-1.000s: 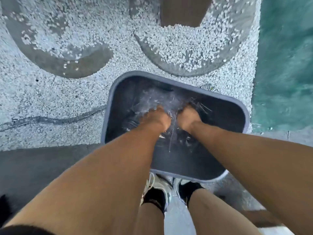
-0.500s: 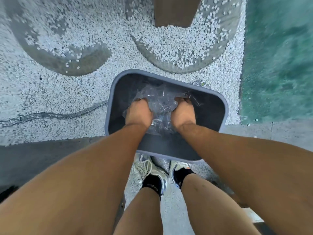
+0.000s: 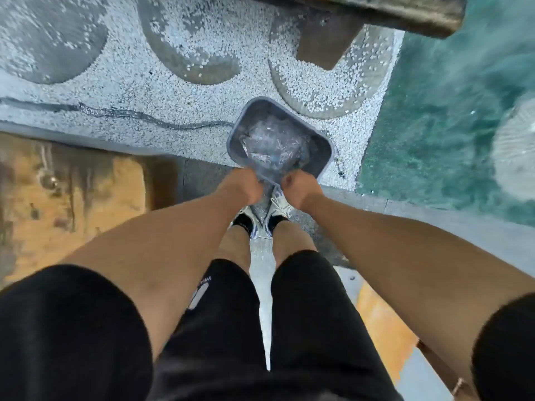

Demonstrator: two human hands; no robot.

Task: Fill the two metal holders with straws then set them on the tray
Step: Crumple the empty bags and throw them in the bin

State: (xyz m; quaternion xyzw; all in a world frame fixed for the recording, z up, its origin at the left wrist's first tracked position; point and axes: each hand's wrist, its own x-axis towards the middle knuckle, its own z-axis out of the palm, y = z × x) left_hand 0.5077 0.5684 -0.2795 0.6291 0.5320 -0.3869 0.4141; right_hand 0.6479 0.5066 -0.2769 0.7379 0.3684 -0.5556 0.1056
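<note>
A grey plastic tub (image 3: 324,146) hangs low in front of me, over my shoes. Inside it lies a heap of crinkled clear plastic wrapping (image 3: 275,143); I cannot tell whether straws are in it. My left hand (image 3: 242,184) is curled on the left part of the tub's near rim. My right hand (image 3: 298,189) is closed on the right part of the same rim. No metal holder is in view.
Pale gravel ground (image 3: 139,82) with round stepping stones (image 3: 327,91) lies beyond the tub. A teal surface (image 3: 440,125) runs along the right. A dark post (image 3: 324,39) and a beam stand at the top. A wet brown wooden surface (image 3: 66,192) is at the left.
Both hands have come out of the plastic heap and now hold the tub's near rim. The view has risen, so the tub looks smaller and farther below.
</note>
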